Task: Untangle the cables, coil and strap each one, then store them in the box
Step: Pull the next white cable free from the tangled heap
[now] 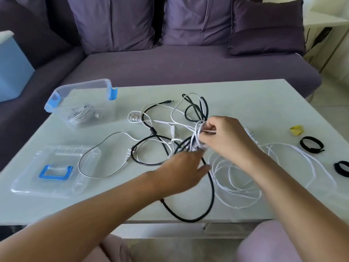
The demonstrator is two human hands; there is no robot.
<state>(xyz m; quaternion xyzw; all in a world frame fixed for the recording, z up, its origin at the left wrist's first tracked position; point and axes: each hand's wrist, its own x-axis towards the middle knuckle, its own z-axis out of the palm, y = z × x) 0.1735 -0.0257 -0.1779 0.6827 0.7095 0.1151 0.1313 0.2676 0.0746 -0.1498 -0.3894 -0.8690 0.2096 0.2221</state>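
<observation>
- My right hand (224,137) gripped a bunch of white strands at the knot of the tangle (196,133), fingers curled round them, near the middle of the table (245,103).
- My left hand (181,167) was blurred, and I could not tell whether it was open or closing. It sat just left of and nearer to me than the knot, fingertips pointing at it.
- The knot lay between my 2 hands. The left was the nearer one to the black cable (213,191), whose long axis ran from the knot toward me and looped at the near table edge.
- I judged that any freeing pull should follow that line, toward me.
- A loose white coil (245,195) lay flat just right of that loop.
- 1 coiled white cable (81,115) sat in the box (105,114), far left and well apart from the tangle.
- The black straps (311,144) lay far right.
</observation>
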